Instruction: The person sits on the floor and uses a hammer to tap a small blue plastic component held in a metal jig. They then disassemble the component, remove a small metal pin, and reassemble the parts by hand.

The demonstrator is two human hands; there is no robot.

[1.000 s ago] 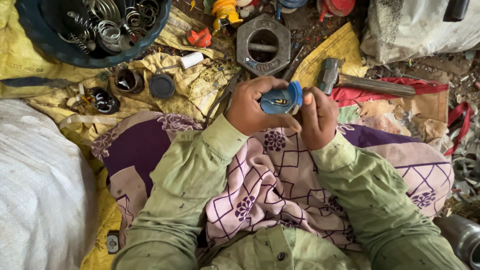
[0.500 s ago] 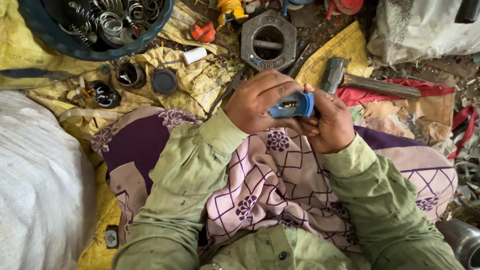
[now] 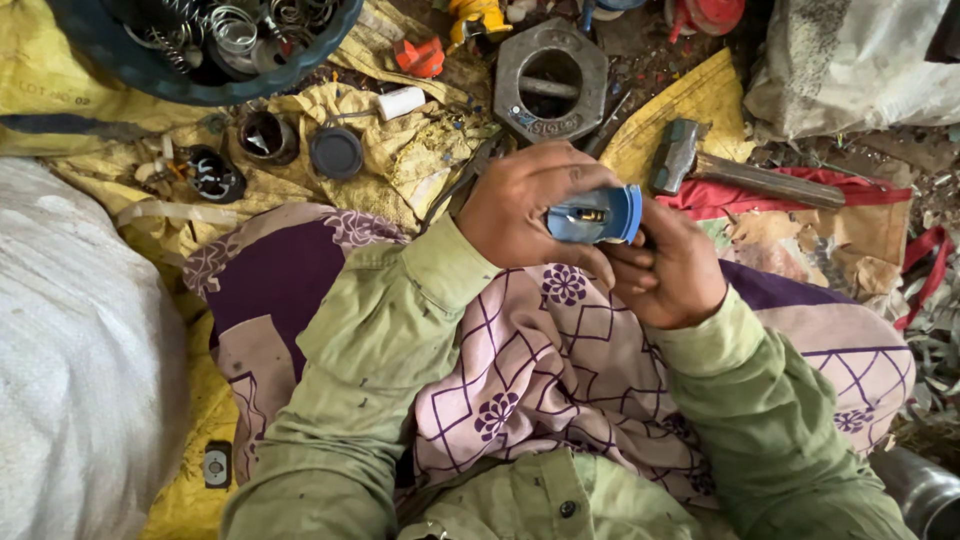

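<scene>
Over the lap, blue cap [image 3: 598, 215] between both hands [image 3: 600, 235]

The person wore a pale olive-green shirt with long sleeves [image 3: 380, 330], buttoned cuffs and a dark button, slightly speckled.

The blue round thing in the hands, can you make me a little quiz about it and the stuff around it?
1. True or false: both hands hold the blue round part.
2. Which tool lies on the red cloth beyond the right hand? A) hammer B) saw C) spoon
3. Fill in: the dark bowl at the top left holds metal ____.

Key
1. True: the left hand wraps over it and the right hand supports it from the other side.
2. A, the hammer.
3. Springs, with some rings among them.
</scene>
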